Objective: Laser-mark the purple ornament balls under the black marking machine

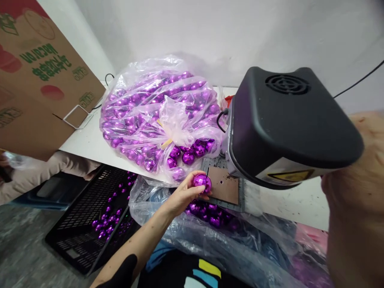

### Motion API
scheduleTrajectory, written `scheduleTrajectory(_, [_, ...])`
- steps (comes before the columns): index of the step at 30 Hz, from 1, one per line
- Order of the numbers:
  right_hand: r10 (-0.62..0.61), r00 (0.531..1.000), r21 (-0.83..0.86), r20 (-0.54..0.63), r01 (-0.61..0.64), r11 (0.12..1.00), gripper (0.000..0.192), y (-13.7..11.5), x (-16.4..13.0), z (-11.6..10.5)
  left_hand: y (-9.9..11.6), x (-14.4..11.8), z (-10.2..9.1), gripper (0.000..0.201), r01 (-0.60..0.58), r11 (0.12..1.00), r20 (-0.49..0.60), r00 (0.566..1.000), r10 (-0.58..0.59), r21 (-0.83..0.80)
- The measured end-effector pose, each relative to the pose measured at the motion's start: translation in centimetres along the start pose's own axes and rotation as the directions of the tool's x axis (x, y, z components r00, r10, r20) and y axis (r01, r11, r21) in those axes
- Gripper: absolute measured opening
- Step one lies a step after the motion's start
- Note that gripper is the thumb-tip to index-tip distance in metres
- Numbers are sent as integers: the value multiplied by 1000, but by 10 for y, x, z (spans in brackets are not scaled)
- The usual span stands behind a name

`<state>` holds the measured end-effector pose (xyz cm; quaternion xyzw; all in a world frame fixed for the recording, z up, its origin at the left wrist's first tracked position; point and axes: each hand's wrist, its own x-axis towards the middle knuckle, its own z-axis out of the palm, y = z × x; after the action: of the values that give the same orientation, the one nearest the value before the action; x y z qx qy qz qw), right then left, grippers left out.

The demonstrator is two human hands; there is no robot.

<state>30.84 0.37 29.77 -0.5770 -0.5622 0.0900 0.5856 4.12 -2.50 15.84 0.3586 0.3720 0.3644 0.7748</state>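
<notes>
Left hand: one (183,194), fingers closed around a single purple ball (202,181), held at the table edge just beside the brown plate (223,185).
Right hand: cannot tell its state; only a blurred forearm (357,200) shows at the right, close to the camera.
Machine: one black-hooded unit (288,124) on the white table (90,142), its head over the brown plate.
Tied bag: one clear bag (159,116) of purple balls, too many to count, on the table beside the machine.
Open bag: one (210,224) below the table edge, with several purple balls inside.
Crate: one black crate (90,216) on the floor, holding about twenty balls.
Box: one cardboard box (36,80), upper left.
</notes>
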Motion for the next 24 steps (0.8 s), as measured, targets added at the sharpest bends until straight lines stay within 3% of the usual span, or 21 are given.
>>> scheduleTrajectory(3, [19, 998, 37, -53, -17, 999, 37, 0, 1, 0, 31, 18, -10, 59, -53, 966, -20, 998, 60, 251])
scheduleTrajectory(5, [11, 999, 19, -50, -10, 1000, 42, 0, 0, -1, 58, 36, -20, 52, -118, 869, -74, 982, 174, 481])
scheduleTrajectory(8, [25, 1000, 14, -11, -25, 1000, 43, -1, 0, -2, 90, 64, -33, 44, -238, 719, -151, 889, 432, 653])
scheduleTrajectory(10, [35, 999, 12, -2, -35, 999, 42, -1, -1, -2, 94, 74, -35, 45, -294, 688, -179, 830, 528, 663])
scheduleTrajectory(13, [42, 999, 22, 9, -42, 999, 41, -1, -2, -3, 78, 68, -26, 45, -331, 764, -197, 839, 506, 554])
scheduleTrajectory(16, [49, 998, 38, 29, -50, 998, 40, -2, -1, -4, 50, 46, -15, 40, -319, 909, -152, 918, 368, 269])
scheduleTrajectory(18, [43, 999, 41, 25, -44, 998, 39, -3, 0, -5, 34, 34, -12, 41, -200, 980, -51, 979, 199, -4])
scheduleTrajectory(21, [15, 1000, 32, 3, -15, 999, 40, -4, 1, -5, 16, 27, -13, 43, 26, 964, 112, 994, 4, -264])
scheduleTrajectory(24, [19, 1000, 22, 12, -19, 1000, 40, -4, 1, -4, 5, 29, -15, 49, 107, 940, 182, 982, -48, -325])
